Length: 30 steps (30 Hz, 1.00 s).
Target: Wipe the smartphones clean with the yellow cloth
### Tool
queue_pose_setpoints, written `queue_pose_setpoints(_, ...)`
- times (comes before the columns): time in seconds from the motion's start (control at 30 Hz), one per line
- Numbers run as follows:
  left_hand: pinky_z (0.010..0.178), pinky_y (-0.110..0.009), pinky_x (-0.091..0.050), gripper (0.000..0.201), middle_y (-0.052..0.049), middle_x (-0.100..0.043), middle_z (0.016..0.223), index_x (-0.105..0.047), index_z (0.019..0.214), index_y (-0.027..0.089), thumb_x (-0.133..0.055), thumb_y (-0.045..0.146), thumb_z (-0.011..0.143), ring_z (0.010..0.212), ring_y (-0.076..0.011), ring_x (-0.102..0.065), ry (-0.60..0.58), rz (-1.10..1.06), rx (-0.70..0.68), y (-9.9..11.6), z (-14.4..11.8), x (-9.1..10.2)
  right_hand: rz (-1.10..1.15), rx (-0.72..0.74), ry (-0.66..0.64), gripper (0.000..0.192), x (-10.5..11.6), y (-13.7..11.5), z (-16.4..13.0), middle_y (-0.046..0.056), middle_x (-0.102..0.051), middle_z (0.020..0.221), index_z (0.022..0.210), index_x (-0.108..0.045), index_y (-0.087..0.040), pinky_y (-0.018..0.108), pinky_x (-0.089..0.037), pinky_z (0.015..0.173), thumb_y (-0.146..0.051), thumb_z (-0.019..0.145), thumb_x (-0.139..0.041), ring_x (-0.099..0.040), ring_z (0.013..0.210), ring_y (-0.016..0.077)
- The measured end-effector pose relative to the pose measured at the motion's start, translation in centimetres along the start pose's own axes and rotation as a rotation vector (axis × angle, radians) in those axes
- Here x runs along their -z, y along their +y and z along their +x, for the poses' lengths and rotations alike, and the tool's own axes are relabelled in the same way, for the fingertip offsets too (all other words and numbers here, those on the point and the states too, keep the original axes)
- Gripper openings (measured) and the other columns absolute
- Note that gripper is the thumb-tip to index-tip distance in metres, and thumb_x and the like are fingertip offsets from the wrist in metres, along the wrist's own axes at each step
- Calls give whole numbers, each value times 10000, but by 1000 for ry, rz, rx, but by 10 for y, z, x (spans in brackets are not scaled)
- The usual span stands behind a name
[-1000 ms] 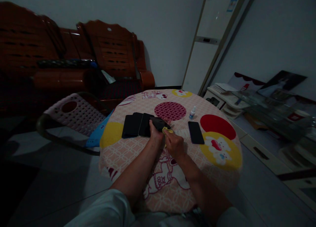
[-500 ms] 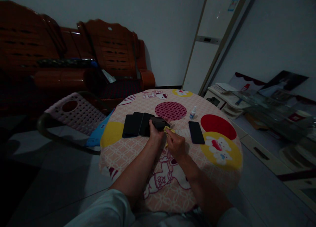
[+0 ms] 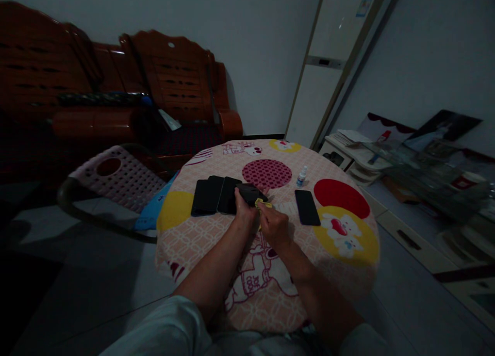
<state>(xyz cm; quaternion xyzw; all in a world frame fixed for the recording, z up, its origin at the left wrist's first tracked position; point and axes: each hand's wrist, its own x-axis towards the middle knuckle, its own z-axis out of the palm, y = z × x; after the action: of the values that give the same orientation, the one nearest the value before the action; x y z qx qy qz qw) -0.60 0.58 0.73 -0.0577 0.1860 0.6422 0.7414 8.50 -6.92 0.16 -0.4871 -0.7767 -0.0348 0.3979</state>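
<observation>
My left hand (image 3: pixel 243 208) is closed around a dark, glossy phone (image 3: pixel 249 193), raised a little and tilted above the table. In my right hand (image 3: pixel 275 224) a small yellow cloth (image 3: pixel 263 203) is pinched, and it touches the phone's near right corner. Part of the cloth is hidden by my fingers. Just left of my left hand lie several dark flat devices (image 3: pixel 205 197), side by side and partly overlapping; they look like phones or a tablet in a folding cover. To the right of my hands lies another dark phone (image 3: pixel 308 207), flat, with a small white spray bottle (image 3: pixel 302 176) upright behind it.
The round table (image 3: pixel 266 314) has a patterned pink cloth. A woven chair (image 3: pixel 119 178) stands at its left, with wooden seats (image 3: pixel 174 77) behind. A tall white cabinet unit (image 3: pixel 319 98) is at the back. A glass-topped stand (image 3: pixel 425 170) is on the right.
My right hand has shifted slightly left and up along the phone's edge with the cloth. My left hand still holds the phone in nearly the same place.
</observation>
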Motion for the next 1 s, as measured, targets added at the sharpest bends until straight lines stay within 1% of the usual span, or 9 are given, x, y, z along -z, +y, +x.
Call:
queue_pose_setpoints(0.1,840,-445,-514,509,-94,-654,764,-640,816,142,-395,585,864,776,-215,-646,-2,5,-10,0,2,0,-32,5,-18,362,1,-1,0,126,-717,879,1177,-619,-112,290,-525,718,-117,887,-403,-677,779,203)
queue_pose_setpoints(0.2,843,-447,-510,479,-67,-637,710,-623,778,152,-413,575,861,716,-193,-642,-15,13,-50,0,4,-1,-29,-33,-16,365,3,-2,1,115,-721,873,1154,-629,-124,281,-521,728,-99,864,-410,-678,788,200)
queue_pose_setpoints(0.4,850,-454,-506,475,-53,-628,711,-610,799,153,-426,588,851,733,-190,-650,-7,38,-72,2,4,-2,-3,-83,-38,358,2,-3,2,102,-728,921,1114,-647,-144,255,-507,739,-87,847,-415,-684,812,189)
queue_pose_setpoints(0.5,842,-446,-511,480,-61,-632,725,-614,811,144,-440,590,847,735,-193,-648,11,55,-89,4,3,-4,-31,-100,-85,363,3,-3,3,107,-726,931,1136,-636,-137,250,-495,744,-89,850,-418,-682,814,187)
queue_pose_setpoints(0.57,837,-453,-511,490,-70,-637,738,-619,818,137,-439,591,847,737,-200,-647,18,68,-97,7,3,-6,-79,-139,-153,357,6,-3,4,109,-727,922,1135,-638,-137,255,-486,740,-98,847,-431,-682,805,194)
queue_pose_setpoints(0.67,844,-474,-501,508,-80,-649,776,-631,860,133,-427,598,847,789,-222,-649,8,67,-111,12,3,-9,-153,-241,-260,338,13,2,6,104,-731,921,1115,-655,-155,260,-475,732,-126,845,-455,-683,802,206)
queue_pose_setpoints(0.77,866,-481,-487,520,-100,-661,839,-640,915,129,-438,602,838,901,-252,-642,-8,68,-93,15,3,-11,-164,-370,-271,345,19,12,10,88,-732,975,1125,-662,-189,248,-464,763,-143,843,-469,-682,847,200)
queue_pose_setpoints(0.87,878,-486,-478,550,-136,-665,907,-642,961,113,-419,602,847,1000,-284,-618,-42,94,-47,17,2,-13,-93,-463,-255,338,22,23,13,73,-734,995,1095,-687,-200,227,-458,791,-144,842,-470,-677,898,186)
queue_pose_setpoints(1.0,889,-482,-473,580,-162,-657,1020,-634,1036,110,-394,606,854,1073,-294,-591,-59,117,-23,18,0,-13,73,-507,-315,276,22,33,14,60,-742,969,973,-735,-195,210,-469,770,-137,814,-517,-678,904,174)
